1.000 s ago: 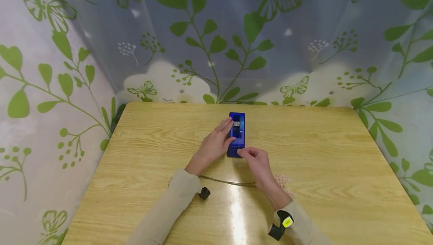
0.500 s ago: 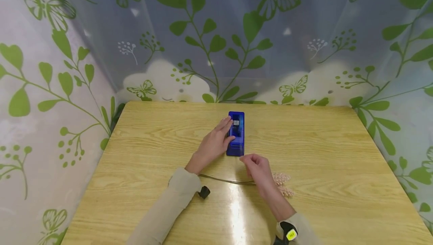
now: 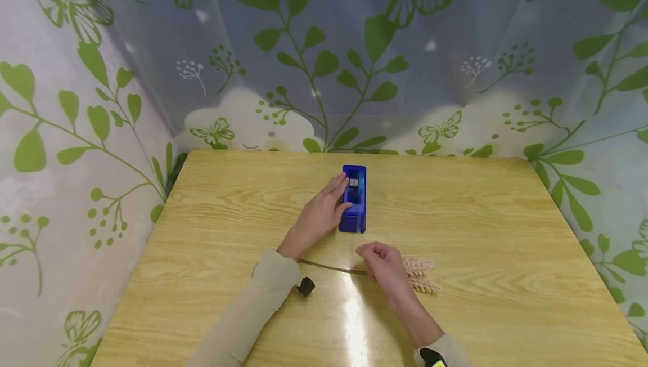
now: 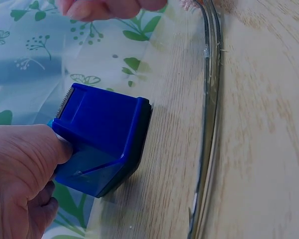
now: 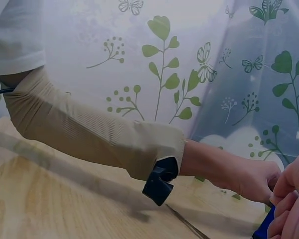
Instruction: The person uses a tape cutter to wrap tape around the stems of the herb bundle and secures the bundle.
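A blue tape dispenser [image 3: 360, 216] with a metal serrated cutter sits on the wooden table. My left hand [image 3: 320, 215] holds it from its left side, with the thumb against the body; in the left wrist view the dispenser [image 4: 107, 124] shows its blue front end. Just nearer than that end, my right hand [image 3: 385, 261] has thumb and forefinger pinched together. A faint clear strip of tape [image 3: 358, 238] runs from the dispenser to these fingertips. In the right wrist view, the right hand's fingers [image 5: 294, 189] hide most of the dispenser.
Dried stems [image 3: 331, 268] lie across the table in front of the dispenser, partly behind the right hand. Their pale pink ears [image 3: 420, 267] stick out to the right. A leaf-patterned curtain [image 3: 324, 63] closes off the back and sides of the table [image 3: 228, 187].
My right hand has drawn back from the dispenser's near end toward the body, and a clear tape strip now spans the gap. The left hand and the dispenser have stayed in place.
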The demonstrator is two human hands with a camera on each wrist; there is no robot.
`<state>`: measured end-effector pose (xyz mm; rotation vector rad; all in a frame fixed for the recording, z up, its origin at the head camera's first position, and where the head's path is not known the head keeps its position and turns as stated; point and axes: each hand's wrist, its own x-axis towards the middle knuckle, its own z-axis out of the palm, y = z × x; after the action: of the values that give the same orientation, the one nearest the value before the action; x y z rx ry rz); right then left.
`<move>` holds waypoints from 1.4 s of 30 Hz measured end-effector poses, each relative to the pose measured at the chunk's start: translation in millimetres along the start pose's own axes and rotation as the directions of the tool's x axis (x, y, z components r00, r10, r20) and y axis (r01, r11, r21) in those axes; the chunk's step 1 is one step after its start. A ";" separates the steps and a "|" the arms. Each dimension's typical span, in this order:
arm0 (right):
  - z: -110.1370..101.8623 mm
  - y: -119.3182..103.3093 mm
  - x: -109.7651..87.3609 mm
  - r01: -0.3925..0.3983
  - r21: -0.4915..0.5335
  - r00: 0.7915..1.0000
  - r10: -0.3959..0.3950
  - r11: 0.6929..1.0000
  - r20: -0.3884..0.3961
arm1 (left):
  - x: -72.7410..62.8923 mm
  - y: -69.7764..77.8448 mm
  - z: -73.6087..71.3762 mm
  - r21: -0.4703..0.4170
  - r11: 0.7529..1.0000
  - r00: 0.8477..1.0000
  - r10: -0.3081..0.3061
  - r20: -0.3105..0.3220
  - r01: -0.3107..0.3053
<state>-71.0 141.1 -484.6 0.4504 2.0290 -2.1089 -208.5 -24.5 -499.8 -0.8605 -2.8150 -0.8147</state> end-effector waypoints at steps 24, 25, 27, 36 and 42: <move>-5.1 32.4 -62.2 -0.082 -0.058 0.996 0.080 0.995 -0.044 | 1.4 1.8 0.1 -0.003 1.000 1.000 -0.015 0.012 0.015; -5.7 33.0 -63.7 -0.087 -0.061 0.996 0.085 0.994 -0.040 | 1.6 1.6 0.3 -0.005 1.000 1.000 -0.016 0.012 0.016; -6.5 34.0 -66.4 -0.097 -0.063 0.995 0.095 0.993 -0.036 | 2.0 1.0 0.9 -0.005 1.000 1.000 -0.018 0.011 0.018; -7.0 41.4 -69.6 -0.088 -0.014 0.996 0.087 0.996 -0.025 | -8.4 2.0 -0.8 -0.013 1.000 1.000 -0.026 -0.014 0.026; -9.2 44.6 -69.8 -0.101 0.008 0.995 0.101 0.995 -0.017 | -39.8 7.1 -4.6 -0.095 0.994 0.991 -0.057 -0.119 0.046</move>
<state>10.2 142.4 -503.2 0.5617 1.9647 -2.0601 -171.6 -41.6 -501.7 -0.7256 -2.7230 -0.9755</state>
